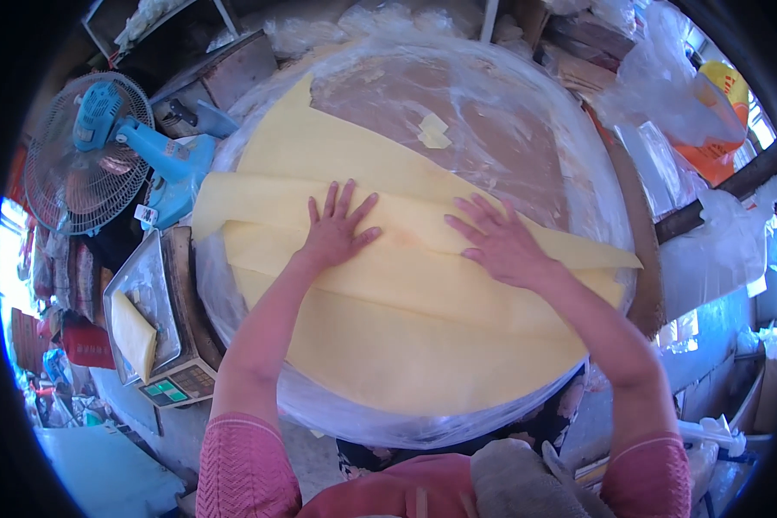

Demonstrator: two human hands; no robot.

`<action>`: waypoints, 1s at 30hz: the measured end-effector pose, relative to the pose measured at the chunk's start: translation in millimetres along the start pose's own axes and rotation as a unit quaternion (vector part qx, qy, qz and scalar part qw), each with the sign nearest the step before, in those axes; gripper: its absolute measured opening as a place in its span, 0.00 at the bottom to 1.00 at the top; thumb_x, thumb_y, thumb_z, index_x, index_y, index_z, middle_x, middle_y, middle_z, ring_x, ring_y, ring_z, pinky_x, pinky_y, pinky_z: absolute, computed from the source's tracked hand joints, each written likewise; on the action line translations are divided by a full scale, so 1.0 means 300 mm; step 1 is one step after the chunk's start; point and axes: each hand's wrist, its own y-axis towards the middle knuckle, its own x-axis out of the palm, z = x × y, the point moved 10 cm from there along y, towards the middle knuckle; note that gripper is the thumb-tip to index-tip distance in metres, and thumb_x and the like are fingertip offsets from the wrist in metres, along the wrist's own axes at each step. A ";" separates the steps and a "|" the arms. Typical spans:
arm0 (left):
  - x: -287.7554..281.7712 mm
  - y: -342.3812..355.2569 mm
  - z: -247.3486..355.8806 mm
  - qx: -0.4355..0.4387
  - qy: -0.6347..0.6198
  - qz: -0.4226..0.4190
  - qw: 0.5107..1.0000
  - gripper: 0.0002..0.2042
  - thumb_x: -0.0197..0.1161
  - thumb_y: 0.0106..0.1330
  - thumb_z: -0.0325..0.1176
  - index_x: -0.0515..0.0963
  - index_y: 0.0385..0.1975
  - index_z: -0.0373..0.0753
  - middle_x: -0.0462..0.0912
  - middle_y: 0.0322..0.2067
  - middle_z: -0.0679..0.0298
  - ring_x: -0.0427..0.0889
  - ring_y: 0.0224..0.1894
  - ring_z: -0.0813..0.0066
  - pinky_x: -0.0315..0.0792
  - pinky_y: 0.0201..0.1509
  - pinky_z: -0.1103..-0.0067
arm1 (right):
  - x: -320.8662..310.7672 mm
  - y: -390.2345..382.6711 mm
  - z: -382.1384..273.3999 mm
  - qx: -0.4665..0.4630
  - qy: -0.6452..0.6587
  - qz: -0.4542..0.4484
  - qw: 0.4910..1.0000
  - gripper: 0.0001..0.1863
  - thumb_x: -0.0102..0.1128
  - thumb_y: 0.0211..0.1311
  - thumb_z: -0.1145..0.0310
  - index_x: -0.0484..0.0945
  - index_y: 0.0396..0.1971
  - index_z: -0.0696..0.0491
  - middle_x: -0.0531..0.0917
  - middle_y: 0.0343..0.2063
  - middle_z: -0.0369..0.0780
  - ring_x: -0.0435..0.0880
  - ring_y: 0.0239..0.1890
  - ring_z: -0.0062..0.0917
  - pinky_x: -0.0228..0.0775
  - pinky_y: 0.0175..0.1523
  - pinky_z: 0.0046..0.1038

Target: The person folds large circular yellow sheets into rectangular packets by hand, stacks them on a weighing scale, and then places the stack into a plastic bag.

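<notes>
A large, thin, pale yellow sheet (388, 345) lies in folded, overlapping layers across the round, plastic-wrapped table (509, 112). It looks smooth and pliable, and its edge comes to a point at the far left and at the right. My left hand (341, 226) rests flat on the upper fold, fingers spread. To the right, my right hand (502, 237) presses on the same fold, its fingers apart too. Neither hand grips anything. A small yellow scrap (434, 131) sits on the brown tabletop beyond the sheet.
At the left stands a blue fan (121, 138). Below it, a scale (181, 384) carries a metal tray (168, 285) with a folded yellow piece (133, 335) in it. Clear plastic bags (656, 78) and an orange-and-yellow bag (718, 129) hang at the right.
</notes>
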 end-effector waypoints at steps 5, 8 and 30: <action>0.013 0.014 -0.165 -0.077 0.034 0.011 0.996 0.34 0.44 0.66 0.66 0.51 0.71 0.63 0.39 0.74 0.55 0.34 0.75 0.45 0.33 0.68 0.39 | 0.154 -0.049 0.116 0.099 -0.007 -0.040 0.994 0.28 0.46 0.70 0.56 0.58 0.69 0.44 0.52 0.71 0.39 0.45 0.74 0.35 0.38 0.72 0.54; -0.038 -0.042 -0.482 -0.253 0.033 0.028 0.966 0.36 0.41 0.65 0.69 0.50 0.72 0.63 0.39 0.74 0.53 0.34 0.75 0.44 0.32 0.69 0.40 | 0.127 -0.219 0.278 0.177 -0.049 -0.031 0.983 0.28 0.44 0.69 0.60 0.58 0.68 0.44 0.53 0.71 0.39 0.47 0.74 0.37 0.39 0.71 0.56; -0.005 -0.104 0.089 0.029 0.062 -0.002 0.998 0.26 0.57 0.67 0.38 0.63 0.65 0.46 0.59 0.68 0.57 0.53 0.72 0.57 0.49 0.72 0.54 | -0.101 -0.443 0.465 0.306 0.199 -0.272 0.890 0.15 0.63 0.57 0.66 0.79 0.41 0.60 0.85 0.30 0.43 0.84 0.31 0.27 0.75 0.36 0.30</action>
